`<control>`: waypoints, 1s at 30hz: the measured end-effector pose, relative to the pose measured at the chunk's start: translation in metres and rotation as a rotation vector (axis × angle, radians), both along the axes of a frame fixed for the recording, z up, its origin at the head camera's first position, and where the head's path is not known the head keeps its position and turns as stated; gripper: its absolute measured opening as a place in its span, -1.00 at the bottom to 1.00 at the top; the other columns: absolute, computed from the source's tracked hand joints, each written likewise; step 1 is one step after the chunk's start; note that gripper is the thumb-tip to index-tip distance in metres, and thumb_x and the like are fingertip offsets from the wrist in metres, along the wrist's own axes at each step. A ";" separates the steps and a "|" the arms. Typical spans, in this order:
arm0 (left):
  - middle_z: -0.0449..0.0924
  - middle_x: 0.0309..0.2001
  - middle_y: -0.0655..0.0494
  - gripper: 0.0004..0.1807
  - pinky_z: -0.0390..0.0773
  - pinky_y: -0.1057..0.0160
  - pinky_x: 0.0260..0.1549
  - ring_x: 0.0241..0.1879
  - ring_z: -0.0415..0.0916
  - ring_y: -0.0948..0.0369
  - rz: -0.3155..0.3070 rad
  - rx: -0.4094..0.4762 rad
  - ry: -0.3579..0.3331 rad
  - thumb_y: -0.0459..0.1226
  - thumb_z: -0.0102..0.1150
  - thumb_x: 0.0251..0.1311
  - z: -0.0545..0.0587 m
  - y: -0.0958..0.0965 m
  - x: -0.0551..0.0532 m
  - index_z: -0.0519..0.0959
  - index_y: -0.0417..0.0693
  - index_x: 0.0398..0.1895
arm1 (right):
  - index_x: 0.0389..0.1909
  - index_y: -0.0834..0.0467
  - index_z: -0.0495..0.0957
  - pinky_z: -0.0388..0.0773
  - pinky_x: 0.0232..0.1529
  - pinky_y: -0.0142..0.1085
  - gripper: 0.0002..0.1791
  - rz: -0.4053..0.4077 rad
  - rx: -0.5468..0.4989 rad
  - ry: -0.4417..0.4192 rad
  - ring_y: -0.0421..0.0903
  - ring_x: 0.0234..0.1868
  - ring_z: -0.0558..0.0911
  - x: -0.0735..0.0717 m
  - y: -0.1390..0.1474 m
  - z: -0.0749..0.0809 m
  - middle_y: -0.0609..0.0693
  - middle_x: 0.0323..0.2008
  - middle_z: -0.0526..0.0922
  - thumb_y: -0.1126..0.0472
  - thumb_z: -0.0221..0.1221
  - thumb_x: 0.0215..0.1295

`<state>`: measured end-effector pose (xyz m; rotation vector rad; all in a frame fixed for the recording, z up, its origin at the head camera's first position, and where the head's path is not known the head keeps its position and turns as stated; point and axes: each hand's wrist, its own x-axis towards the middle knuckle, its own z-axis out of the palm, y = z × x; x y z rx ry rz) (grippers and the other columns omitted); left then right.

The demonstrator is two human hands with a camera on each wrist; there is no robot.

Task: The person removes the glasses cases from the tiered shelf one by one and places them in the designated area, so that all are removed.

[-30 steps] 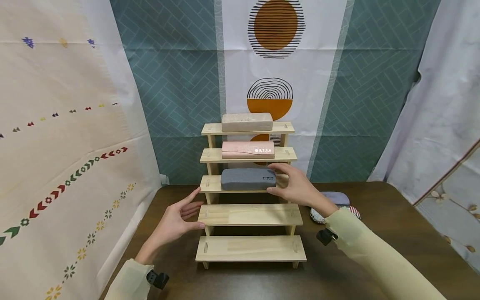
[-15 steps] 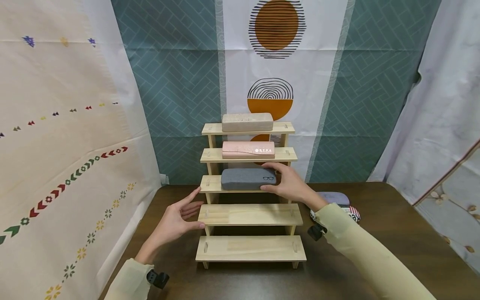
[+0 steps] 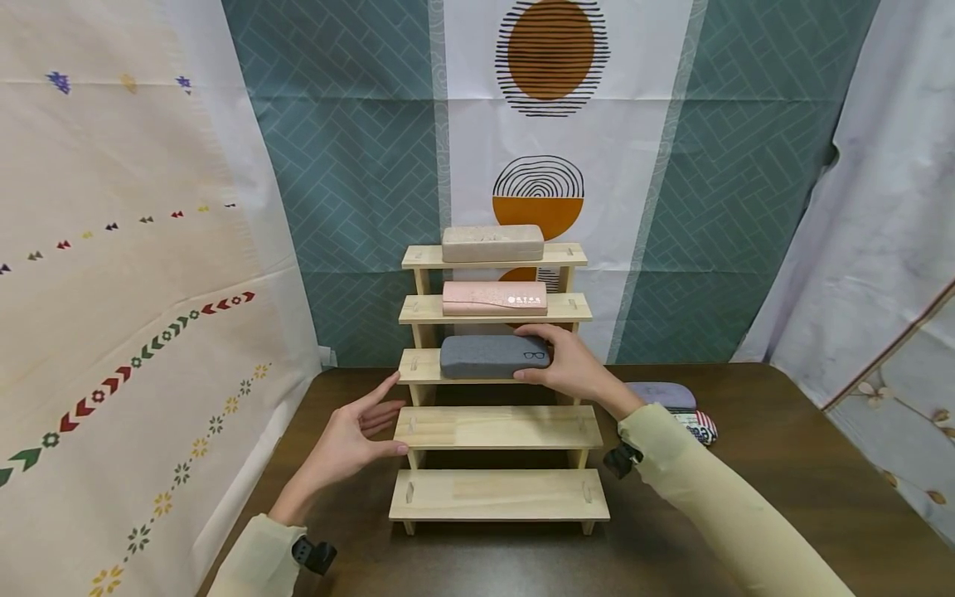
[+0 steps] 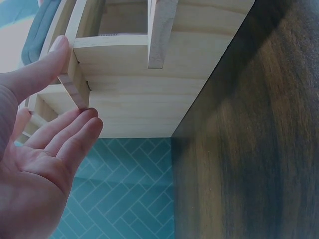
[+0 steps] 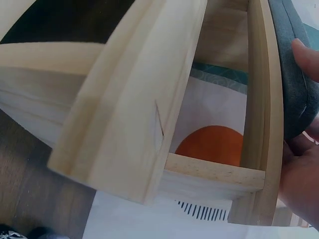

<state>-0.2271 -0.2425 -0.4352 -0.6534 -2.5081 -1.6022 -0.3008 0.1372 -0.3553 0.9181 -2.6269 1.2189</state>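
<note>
A wooden five-tier display stand (image 3: 498, 425) stands upright on the table. On its middle tier lies a grey-blue glasses case (image 3: 485, 356) with a small glasses print on its right end. My right hand (image 3: 576, 365) holds this case by the right end, thumb low on the front and index finger over the top. The right wrist view shows the thumb against the case (image 5: 294, 69). At the stand's left side, my left hand (image 3: 351, 435) touches the tiers with fingers extended. In the left wrist view its thumb and fingertips meet a board's end (image 4: 76, 89).
A pink glasses case (image 3: 494, 298) lies on the second tier from the top, and a beige case (image 3: 492, 244) on the top tier. Right of the stand, a purple-grey case (image 3: 664, 394) and a patterned case (image 3: 700, 426) lie on the dark table (image 3: 746, 464).
My right hand has slid slightly left along the grey-blue case, its fingers now farther over the right end. The case and my left hand have stayed in place.
</note>
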 end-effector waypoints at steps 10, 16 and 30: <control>0.55 0.32 -0.25 0.18 0.57 -0.11 0.22 0.31 0.54 -0.14 -0.004 0.002 -0.007 -0.38 0.69 -0.03 0.000 0.000 0.000 0.24 0.24 0.67 | 0.40 0.15 0.52 0.47 0.33 0.13 -0.27 0.010 -0.032 -0.015 0.12 0.31 0.52 0.002 -0.001 0.000 0.13 0.38 0.51 0.14 0.53 0.23; 0.55 0.33 -0.26 0.18 0.55 -0.16 0.22 0.31 0.54 -0.15 -0.006 0.002 -0.006 -0.38 0.69 -0.04 0.000 0.000 0.000 0.24 0.23 0.67 | 0.43 0.16 0.49 0.46 0.33 0.14 -0.24 0.031 -0.035 -0.032 0.13 0.32 0.51 -0.002 0.001 -0.002 0.15 0.40 0.48 0.12 0.53 0.24; 0.52 0.35 -0.26 0.19 0.54 -0.19 0.22 0.31 0.54 -0.15 -0.008 -0.001 -0.003 -0.40 0.69 -0.05 0.003 0.001 0.000 0.24 0.19 0.67 | 0.43 0.15 0.51 0.48 0.32 0.15 -0.23 0.030 -0.016 -0.045 0.12 0.30 0.53 -0.005 0.002 -0.002 0.14 0.37 0.52 0.09 0.54 0.22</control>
